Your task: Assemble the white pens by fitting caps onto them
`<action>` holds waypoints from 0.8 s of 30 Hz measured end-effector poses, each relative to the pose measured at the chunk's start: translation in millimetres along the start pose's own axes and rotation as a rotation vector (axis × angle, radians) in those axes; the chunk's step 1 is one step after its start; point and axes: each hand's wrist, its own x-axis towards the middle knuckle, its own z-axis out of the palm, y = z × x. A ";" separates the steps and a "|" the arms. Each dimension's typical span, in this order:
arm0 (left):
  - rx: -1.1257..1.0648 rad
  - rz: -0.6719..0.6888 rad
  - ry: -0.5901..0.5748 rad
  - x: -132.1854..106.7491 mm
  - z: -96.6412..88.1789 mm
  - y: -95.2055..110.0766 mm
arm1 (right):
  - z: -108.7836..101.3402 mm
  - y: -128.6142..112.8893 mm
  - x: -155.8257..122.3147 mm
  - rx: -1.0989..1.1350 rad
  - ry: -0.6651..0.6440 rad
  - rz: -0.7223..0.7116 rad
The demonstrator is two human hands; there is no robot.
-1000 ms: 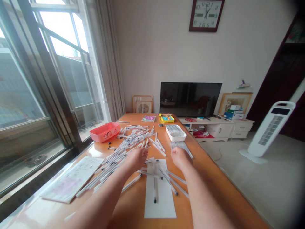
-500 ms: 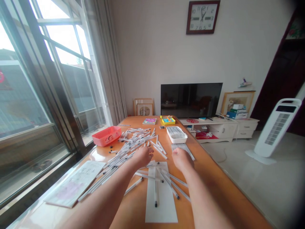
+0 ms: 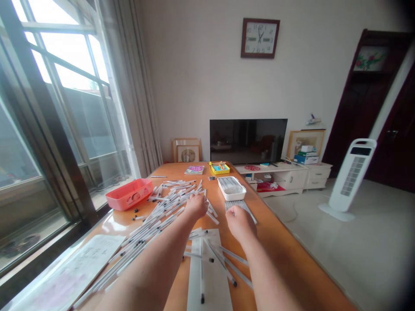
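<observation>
Both my forearms stretch out over an orange wooden table (image 3: 282,255). My left hand (image 3: 196,204) rests on the near edge of a big heap of white pens (image 3: 162,203), its fingers curled among them; what they grip is hidden. My right hand (image 3: 238,221) is a loose fist just short of a row of pens (image 3: 241,205) lying in front of a white tray (image 3: 231,188). Under my wrists lies a white paper sheet (image 3: 209,276) with several pens crossed on it.
A pink tray (image 3: 129,194) stands at the left by the window. A printed sheet (image 3: 73,272) lies near left. A small book (image 3: 194,169) and a yellow box (image 3: 219,167) sit at the far end. Beyond are a TV (image 3: 248,140) and a white tower fan (image 3: 350,177).
My left hand has reached forward from the paper sheet into the pen heap. My right hand has hardly moved. The camera has tilted up and turned a little to the right.
</observation>
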 end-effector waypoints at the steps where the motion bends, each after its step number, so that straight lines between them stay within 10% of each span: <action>1: 0.003 -0.021 0.001 4.4 3.7 0.9 | -0.2 0.0 0.6 -0.001 0.005 -0.002; 24: -0.131 -0.111 0.083 11.5 24.1 12.4 | -0.9 -1.0 -0.7 0.010 0.055 -0.018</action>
